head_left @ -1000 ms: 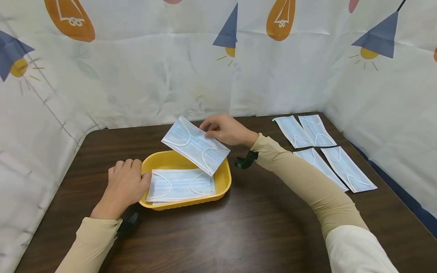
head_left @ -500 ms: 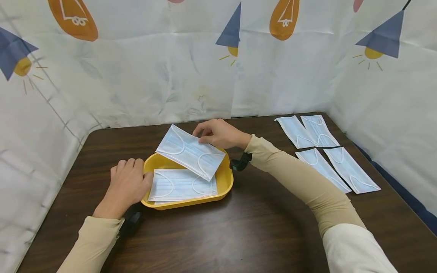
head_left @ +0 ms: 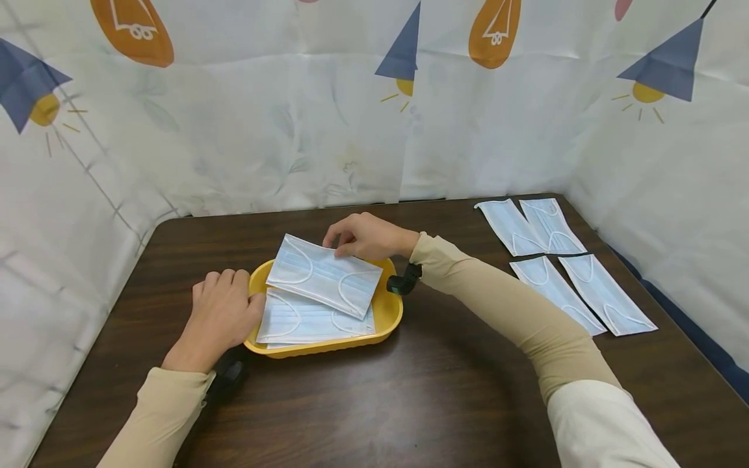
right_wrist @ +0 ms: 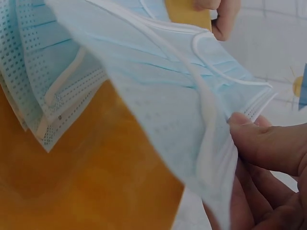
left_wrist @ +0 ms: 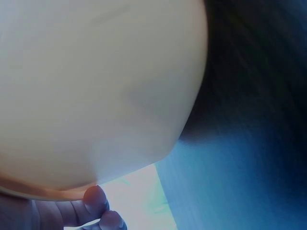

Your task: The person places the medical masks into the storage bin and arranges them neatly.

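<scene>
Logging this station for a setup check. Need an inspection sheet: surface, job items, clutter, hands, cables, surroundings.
Surface: dark wood-grain table, some glare near the front.
Job's things: yellow tray with masks inside; one held mask tilted above them; four masks laid flat at right.
Clutter: nothing seen.
Left hand: grips the tray's left rim.
Right hand: pinches the held mask's far edge.
Cables: nothing seen.
Surroundings: white fabric behind and at both sides, printed with lamps and bulbs.
</scene>
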`<action>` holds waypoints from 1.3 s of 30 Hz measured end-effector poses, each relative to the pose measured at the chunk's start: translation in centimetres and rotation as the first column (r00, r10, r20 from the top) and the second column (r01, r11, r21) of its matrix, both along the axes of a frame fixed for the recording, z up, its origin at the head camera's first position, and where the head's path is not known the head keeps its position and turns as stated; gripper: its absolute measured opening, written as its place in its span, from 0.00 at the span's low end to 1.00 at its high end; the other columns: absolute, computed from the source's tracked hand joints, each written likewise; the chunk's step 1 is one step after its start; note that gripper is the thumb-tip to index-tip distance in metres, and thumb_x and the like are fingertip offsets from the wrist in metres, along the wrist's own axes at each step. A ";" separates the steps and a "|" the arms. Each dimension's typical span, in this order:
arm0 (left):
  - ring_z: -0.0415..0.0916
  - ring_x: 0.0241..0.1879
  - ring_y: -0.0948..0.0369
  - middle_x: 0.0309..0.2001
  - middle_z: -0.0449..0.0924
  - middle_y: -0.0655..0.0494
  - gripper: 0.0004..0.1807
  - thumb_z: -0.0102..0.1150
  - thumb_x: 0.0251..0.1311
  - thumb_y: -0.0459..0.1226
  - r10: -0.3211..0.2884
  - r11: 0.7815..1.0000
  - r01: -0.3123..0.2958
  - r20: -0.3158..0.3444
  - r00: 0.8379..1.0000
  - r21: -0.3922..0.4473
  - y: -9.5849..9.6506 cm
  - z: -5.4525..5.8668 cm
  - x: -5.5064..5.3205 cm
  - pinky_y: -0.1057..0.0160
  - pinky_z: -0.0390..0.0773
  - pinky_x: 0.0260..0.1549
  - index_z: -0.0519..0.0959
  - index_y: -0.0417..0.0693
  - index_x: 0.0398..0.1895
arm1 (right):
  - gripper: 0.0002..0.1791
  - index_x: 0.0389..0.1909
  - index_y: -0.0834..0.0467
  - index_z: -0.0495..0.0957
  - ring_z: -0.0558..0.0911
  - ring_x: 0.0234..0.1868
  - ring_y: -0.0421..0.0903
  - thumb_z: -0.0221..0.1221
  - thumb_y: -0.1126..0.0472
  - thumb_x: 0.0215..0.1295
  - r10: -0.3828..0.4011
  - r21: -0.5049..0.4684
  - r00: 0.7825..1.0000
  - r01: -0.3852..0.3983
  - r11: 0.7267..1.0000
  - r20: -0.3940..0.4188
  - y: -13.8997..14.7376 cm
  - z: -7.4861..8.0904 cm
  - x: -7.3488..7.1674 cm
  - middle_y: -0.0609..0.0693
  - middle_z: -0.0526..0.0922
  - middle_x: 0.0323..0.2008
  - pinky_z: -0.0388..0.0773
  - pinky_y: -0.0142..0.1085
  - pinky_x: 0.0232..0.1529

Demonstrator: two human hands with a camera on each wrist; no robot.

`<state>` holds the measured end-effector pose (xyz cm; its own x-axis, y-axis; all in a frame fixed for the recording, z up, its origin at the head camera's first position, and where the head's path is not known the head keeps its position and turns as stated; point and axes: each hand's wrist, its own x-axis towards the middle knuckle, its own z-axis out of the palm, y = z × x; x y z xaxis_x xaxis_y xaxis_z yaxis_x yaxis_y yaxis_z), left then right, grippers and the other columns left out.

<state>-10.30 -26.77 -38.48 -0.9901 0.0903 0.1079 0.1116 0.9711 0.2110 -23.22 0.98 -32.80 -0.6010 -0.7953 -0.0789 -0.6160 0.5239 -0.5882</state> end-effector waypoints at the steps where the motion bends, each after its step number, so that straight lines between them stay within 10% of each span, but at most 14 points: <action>1: 0.65 0.47 0.35 0.44 0.76 0.33 0.22 0.44 0.67 0.42 0.001 1.000 -0.001 0.002 1.000 0.001 0.0 0.0 0.0 0.36 0.64 0.47 0.74 0.28 0.48 | 0.12 0.54 0.51 0.84 0.87 0.44 0.40 0.62 0.59 0.72 0.007 0.006 1.000 -0.007 1.000 0.000 -0.2 -0.1 -0.1 0.48 0.90 0.45 0.81 0.33 0.51; 39: 0.64 0.45 0.39 0.41 0.75 0.37 0.21 0.45 0.68 0.42 0.010 1.000 -0.010 0.019 1.000 -0.002 0.2 0.1 0.1 0.38 0.64 0.47 0.74 0.29 0.48 | 0.13 0.55 0.49 0.84 0.82 0.44 0.42 0.61 0.59 0.73 0.213 0.186 0.968 -0.236 0.954 0.133 -4.4 -2.4 0.5 0.46 0.86 0.52 0.78 0.30 0.50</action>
